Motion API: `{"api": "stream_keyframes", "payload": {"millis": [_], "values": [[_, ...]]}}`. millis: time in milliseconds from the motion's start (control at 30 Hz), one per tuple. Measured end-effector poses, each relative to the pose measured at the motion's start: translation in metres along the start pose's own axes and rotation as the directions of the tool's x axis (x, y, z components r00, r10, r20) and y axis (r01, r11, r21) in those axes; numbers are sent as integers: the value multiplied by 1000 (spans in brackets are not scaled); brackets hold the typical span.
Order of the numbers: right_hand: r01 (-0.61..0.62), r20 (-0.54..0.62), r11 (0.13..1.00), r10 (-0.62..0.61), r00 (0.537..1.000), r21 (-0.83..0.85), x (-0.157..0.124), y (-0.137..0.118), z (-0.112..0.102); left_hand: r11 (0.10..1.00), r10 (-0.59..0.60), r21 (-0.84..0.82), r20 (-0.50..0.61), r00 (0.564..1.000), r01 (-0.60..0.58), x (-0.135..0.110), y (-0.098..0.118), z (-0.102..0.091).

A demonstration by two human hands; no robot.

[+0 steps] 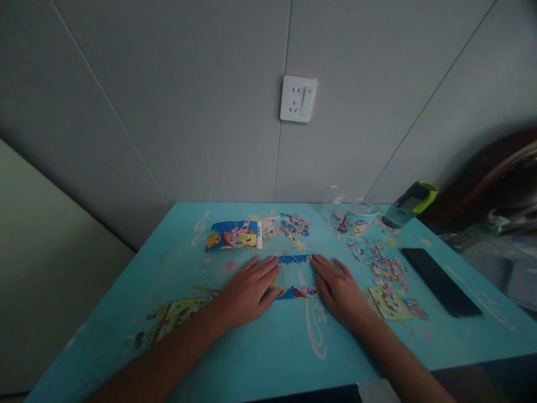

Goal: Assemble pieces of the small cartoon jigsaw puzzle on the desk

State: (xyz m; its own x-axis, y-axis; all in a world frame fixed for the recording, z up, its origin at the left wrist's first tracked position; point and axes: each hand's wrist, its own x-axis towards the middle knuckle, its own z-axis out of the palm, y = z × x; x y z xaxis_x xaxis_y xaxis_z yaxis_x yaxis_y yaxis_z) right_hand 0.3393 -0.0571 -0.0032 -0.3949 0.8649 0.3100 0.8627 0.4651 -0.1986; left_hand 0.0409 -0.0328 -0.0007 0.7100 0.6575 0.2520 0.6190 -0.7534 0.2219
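Observation:
A partly joined jigsaw puzzle frame (pixel 296 259) lies flat on the turquoise table, with a blue strip along its far side and a more colourful strip along its near side. My left hand (pixel 254 285) rests flat over its left side, fingers stretched toward the far left corner. On the opposite side, my right hand (pixel 338 285) lies flat too, its fingertips on the far right corner and thumb by the near strip. Both hands hide the puzzle's side edges. Beyond my left hand is a picture card (pixel 234 234) with a cartoon print.
Loose puzzle pieces (pixel 295 225) lie behind the frame, and a larger scatter of pieces (pixel 382 262) spreads to the right. A clear tub (pixel 358 218) and a dark bottle (pixel 409 205) stand at the back right. A black flat object (pixel 440 282) lies near the right edge.

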Motion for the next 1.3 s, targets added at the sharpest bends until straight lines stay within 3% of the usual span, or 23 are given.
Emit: {"api": "stream_keyframes", "payload": {"millis": [400, 600, 833, 1300], "values": [[6, 37, 1000, -5, 999, -10, 2, -7, -6, 1000, 15, -25, -5, 1000, -15, -2, -5, 4], [1, 8, 999, -1, 1000, 34, 2, -4, -4, 1000, -7, -21, 15, 1000, 7, -3, -3, 1], [-132, -99, 977, 150, 984, 166, -7, 9, -7, 1000, -27, 2, -28, 999, 27, -4, 2, -5], [-155, -150, 976, 178, 973, 152, -19, 28, 2, 997, -64, 33, -122, 991, 68, -7, 0, -3]]}}
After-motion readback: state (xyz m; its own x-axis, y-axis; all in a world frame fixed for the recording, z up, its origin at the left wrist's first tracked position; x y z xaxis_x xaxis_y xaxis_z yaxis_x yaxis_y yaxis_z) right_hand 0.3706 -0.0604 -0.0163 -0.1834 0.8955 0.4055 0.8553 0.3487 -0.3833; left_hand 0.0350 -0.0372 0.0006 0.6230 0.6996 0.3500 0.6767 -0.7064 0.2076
